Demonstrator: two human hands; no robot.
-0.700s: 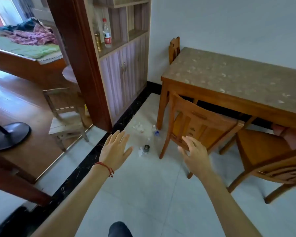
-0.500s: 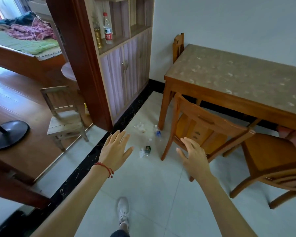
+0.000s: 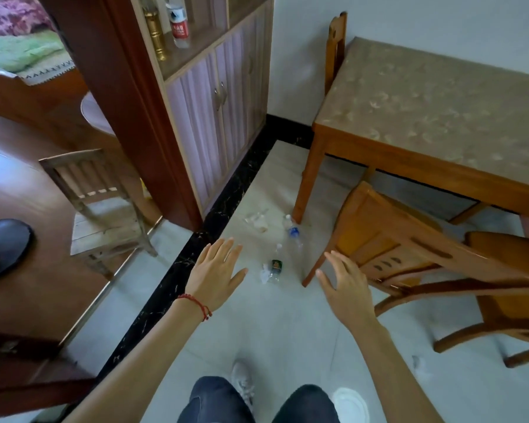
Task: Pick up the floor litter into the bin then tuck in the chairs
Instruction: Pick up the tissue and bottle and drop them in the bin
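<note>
Litter lies on the tile floor (image 3: 257,331) ahead of me, at twelve o'clock from my hands. My left hand (image 3: 216,274) is out flat, palm down, grip wide, holding nothing; a red string (image 3: 196,303) circles its wrist. My right hand (image 3: 345,288) is the same: fingers spread, grip wide and empty, hovering just at nine o'clock of the near chair (image 3: 409,254).

Between my hands, slightly ahead, lies a clear bottle (image 3: 276,265) with a dark label, touching a bit of crumpled white paper (image 3: 264,274) at its seven o'clock. Farther on at twelve o'clock lies a second bottle (image 3: 293,232) with a blue label, just beside the worktop (image 3: 425,117) leg. At its nine o'clock sits clear wrapping (image 3: 257,221). One more white scrap (image 3: 420,363) lies at four o'clock of my right hand, near a second chair (image 3: 507,300).

Both chairs stand pulled out from the worktop, the near one angled. A third chair (image 3: 336,50) stands at the worktop's far end, against the wall. My knees and pale shoes show at six o'clock.
</note>
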